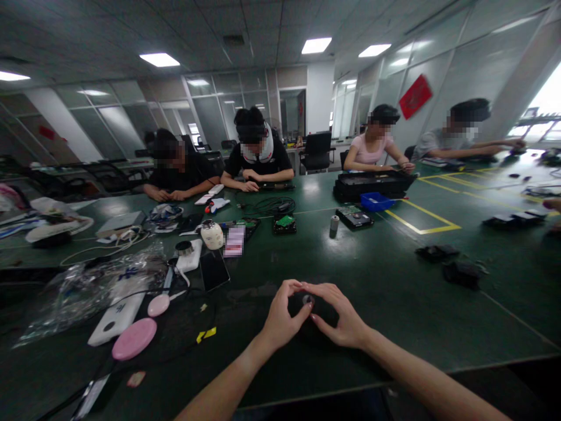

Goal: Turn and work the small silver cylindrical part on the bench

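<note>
Table [394, 298], dark green and wide, sheen under square ceiling lights [316, 45]; yellow lines [438, 230] mark its right-hand part. Room: glass partitions [223, 105] behind, red poster [415, 96] on right wall, black office chair [318, 153] past the far edge. Four people [258, 159] seated around the far side. Near edge: left hand [280, 313] and right hand [346, 318] curved toward each other, fingertips meeting. Small round grey piece [307, 299] between them, at left thumb tip. Right grip wide, thumb apart from forefinger; whether left grip pinches the piece, cannot tell. Beyond the hands: grey cylinder [334, 224] upright, circuit-board unit [356, 217] just beside, then blue tray [377, 202] before a black case [372, 185]. Left side crowded: clear plastic bag [109, 275], dark phone [214, 271], two pink discs [134, 339], yellow scrap [206, 334] nearer the left hand. Black parts [461, 273] to the right, well apart from the hands.
</note>
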`<state>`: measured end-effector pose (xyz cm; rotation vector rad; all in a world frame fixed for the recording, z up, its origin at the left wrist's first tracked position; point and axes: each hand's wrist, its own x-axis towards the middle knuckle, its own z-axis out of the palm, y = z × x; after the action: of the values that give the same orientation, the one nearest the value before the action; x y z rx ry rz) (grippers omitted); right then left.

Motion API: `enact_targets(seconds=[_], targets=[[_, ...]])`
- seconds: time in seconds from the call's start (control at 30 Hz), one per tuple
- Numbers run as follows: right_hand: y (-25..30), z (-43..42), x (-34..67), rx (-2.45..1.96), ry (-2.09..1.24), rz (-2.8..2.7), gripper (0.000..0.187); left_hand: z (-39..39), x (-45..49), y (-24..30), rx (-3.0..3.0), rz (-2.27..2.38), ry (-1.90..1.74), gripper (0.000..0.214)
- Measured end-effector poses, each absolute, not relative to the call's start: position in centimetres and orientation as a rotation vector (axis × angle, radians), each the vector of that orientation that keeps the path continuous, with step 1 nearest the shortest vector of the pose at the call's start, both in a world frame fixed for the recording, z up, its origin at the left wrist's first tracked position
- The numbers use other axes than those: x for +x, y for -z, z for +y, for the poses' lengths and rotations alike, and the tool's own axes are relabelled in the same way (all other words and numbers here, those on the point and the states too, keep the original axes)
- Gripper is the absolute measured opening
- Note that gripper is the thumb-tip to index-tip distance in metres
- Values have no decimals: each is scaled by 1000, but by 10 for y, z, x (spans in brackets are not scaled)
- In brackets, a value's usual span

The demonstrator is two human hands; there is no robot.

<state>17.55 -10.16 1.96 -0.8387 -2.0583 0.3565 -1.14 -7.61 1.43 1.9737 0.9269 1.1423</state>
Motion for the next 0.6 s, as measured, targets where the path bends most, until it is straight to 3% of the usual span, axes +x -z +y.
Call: enact_targets(seconds=[0.13, 0.33, 0.5, 0.6], targets=[[-20, -101, 175, -753, -362, -2108, 54, -75, -13, -7, 1992, 924, -1065, 54], [-22, -102, 174, -776, -356, -2073, 40, -75, -12, -6, 2047, 1055, -969, 63], [-19, -101, 176, -835, -313, -1999, 31, -76, -12, -13, 2093, 1090, -896, 35], [-16, -100, 177, -870, -282, -1932, 23, -77, -12, -16, 2069, 1110, -877, 29]])
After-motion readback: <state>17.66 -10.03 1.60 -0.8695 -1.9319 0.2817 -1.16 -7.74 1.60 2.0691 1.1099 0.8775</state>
